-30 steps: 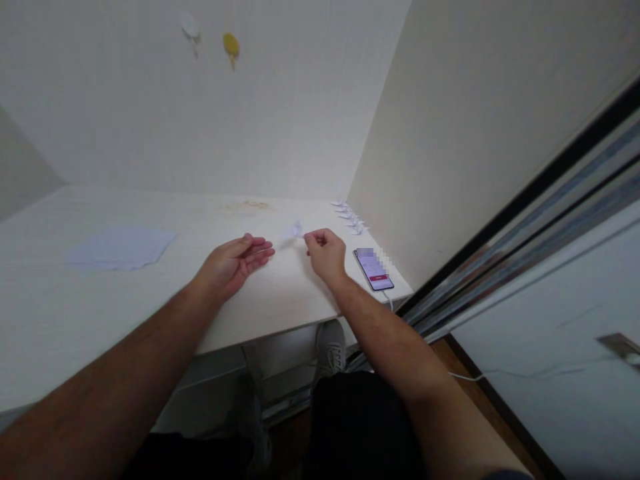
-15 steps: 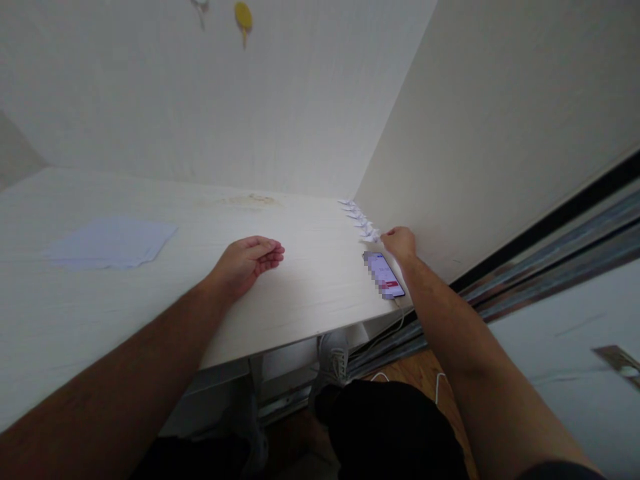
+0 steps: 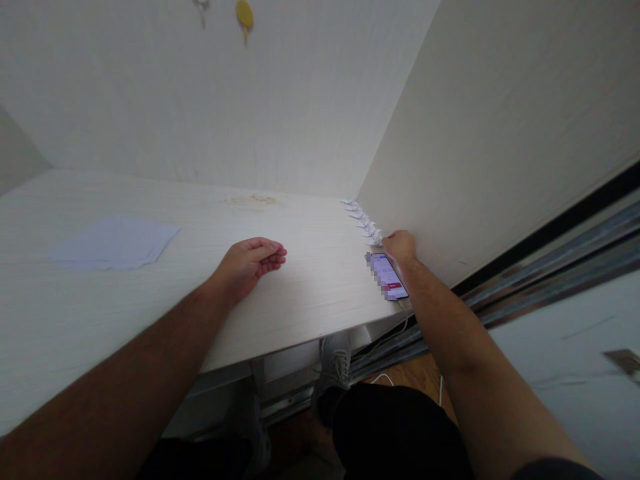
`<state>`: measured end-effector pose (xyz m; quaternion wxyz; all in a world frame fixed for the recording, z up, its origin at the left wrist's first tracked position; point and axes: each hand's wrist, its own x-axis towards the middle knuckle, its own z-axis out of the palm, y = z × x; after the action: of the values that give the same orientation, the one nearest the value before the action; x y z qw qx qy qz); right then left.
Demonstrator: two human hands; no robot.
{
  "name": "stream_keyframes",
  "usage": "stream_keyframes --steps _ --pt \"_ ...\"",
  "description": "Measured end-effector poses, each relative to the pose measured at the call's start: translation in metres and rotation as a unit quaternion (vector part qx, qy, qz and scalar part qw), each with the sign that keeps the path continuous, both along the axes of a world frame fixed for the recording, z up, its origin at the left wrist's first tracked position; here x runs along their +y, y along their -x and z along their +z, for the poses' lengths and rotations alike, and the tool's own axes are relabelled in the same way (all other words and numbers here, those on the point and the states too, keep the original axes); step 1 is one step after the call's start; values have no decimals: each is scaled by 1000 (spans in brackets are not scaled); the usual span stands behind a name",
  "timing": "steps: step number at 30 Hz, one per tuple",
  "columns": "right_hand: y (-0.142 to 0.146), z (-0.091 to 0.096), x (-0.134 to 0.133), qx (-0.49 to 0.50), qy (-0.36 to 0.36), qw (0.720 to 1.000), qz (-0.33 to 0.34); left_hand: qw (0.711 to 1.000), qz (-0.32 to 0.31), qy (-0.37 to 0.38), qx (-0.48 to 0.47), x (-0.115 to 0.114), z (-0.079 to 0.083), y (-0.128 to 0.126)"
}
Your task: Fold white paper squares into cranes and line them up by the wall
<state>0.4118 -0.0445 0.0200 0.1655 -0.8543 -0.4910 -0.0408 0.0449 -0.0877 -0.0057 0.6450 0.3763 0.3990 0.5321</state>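
Observation:
Along the right wall runs a row of several small folded paper cranes, white and pointed. My right hand is at the near end of that row, its fingers pinched on the nearest paper crane, which is partly hidden by the fingertips. My left hand rests on its side over the white desk, fingers curled together against the thumb, with nothing visible in them. Just below the right hand lies a lit phone, partly blurred out.
A stack of white paper sheets lies on the left of the desk. The phone's cable hangs over the front edge. Walls rise behind and to the right; a yellow hook is on the back wall. Metal sliding-door rails stand at right.
The view has shifted very slightly. My right hand stays at the nearest paper crane, and my left hand keeps its curled pose.

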Motion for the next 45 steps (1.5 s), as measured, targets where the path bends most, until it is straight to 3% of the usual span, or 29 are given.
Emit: stream_keyframes --steps 5,12,20,24,27,30,33,36,40,45 --pt "1 1 1 5 3 1000 4 1000 0 -1 4 1 0 0" --pt "1 8 11 -4 -45 999 4 1000 -1 -3 8 1 -1 0" --pt "1 10 38 -48 79 994 56 1000 -9 -8 13 1 -3 2" --pt "3 11 44 -60 102 992 54 1000 -12 -11 14 0 -3 3" --pt "6 15 42 -51 61 996 51 1000 -14 -12 13 1 -5 3" --pt "20 21 32 -12 -44 996 79 1000 -13 -10 9 2 -6 2" --pt "57 19 11 56 -167 967 183 1000 -9 -18 1 0 -6 1" --pt "109 5 -19 74 -284 899 325 999 -3 -40 6 -3 -4 -1" --pt "170 -16 -58 81 -315 826 461 997 4 -79 -9 -7 -3 -2" --pt "193 -27 -74 92 -312 812 484 996 25 -80 -1 -8 -3 -3"
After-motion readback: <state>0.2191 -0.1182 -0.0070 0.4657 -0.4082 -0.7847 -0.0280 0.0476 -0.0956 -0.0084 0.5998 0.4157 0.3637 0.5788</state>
